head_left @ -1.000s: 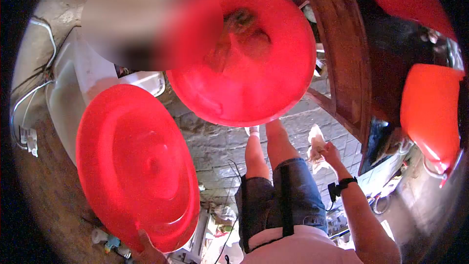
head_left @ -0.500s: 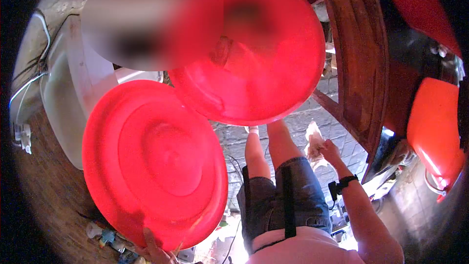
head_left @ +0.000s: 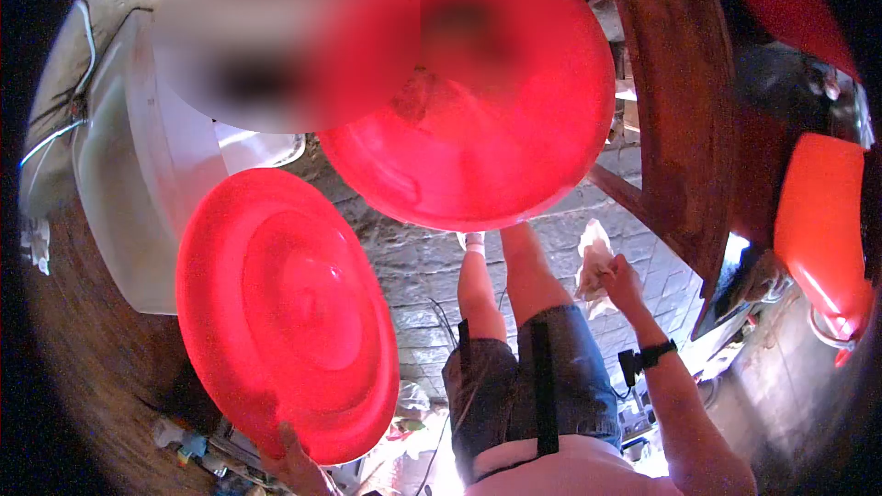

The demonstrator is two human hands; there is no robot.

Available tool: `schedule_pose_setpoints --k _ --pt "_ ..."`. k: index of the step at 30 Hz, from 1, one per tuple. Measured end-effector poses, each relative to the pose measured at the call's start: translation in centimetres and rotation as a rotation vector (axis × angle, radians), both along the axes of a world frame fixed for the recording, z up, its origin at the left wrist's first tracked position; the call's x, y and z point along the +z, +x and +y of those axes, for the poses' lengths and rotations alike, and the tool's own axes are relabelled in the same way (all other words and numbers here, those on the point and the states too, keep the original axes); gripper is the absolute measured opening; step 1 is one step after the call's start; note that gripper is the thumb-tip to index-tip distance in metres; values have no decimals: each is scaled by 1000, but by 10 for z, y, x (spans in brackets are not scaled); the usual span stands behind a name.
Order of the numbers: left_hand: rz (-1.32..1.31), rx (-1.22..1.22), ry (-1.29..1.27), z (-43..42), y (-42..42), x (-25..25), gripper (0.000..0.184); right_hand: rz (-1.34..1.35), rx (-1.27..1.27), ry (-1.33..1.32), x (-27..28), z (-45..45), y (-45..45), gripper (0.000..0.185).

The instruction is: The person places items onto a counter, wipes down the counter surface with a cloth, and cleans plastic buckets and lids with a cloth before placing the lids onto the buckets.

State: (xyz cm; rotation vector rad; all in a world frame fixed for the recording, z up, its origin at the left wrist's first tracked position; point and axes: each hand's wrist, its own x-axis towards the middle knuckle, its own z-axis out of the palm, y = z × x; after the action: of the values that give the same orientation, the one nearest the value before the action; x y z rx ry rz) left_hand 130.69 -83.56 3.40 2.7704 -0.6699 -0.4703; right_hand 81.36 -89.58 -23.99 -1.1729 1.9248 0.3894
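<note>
A round red lid [head_left: 308, 303] with concentric ridges is tilted at the left, and my left hand [head_left: 296, 467] grips its lower edge. My fingers there are partly hidden by the lid. Out to the right, my right hand [head_left: 622, 283] is closed on a crumpled pale cloth [head_left: 595, 262] that hangs over the floor. In front of my legs stands a large round red tub [head_left: 496, 156], its upper left part blurred. The lid is beside the tub, with a narrow gap between them.
A whitish plastic container [head_left: 129, 193] stands at the left. Dark wooden furniture [head_left: 675, 110] is on the right, with an orange container [head_left: 820, 230] beyond it. Grey paving [head_left: 413, 266] shows around my legs. Cables and small items lie near the bottom.
The lid turned to face me more, then tilted away again and ended slightly right of its first position. My left hand kept hold of it. My right hand still holds the cloth.
</note>
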Motion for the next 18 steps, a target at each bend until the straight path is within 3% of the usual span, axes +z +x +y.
schedule_pose_setpoints --k 1,3,5,6,10,14,18 --pt "99 44 -112 -16 -21 -9 64 -2 9 -3 11 -10 13 27" --pt "194 99 -224 -9 -23 -25 49 -187 -64 -16 32 -26 45 26" --pt "213 319 -53 37 3 -50 48 -355 265 -81 40 -29 78 28" --pt "213 329 -54 29 -4 -59 48 -612 99 22 42 -25 100 29" --pt "188 340 -39 26 -10 -89 48 -1214 -370 394 67 -9 228 24" --pt "176 366 -3 30 -9 -115 48 -1590 -981 770 90 11 359 23" --pt "177 401 39 37 -6 -132 48 -2028 -931 1030 59 51 435 27"
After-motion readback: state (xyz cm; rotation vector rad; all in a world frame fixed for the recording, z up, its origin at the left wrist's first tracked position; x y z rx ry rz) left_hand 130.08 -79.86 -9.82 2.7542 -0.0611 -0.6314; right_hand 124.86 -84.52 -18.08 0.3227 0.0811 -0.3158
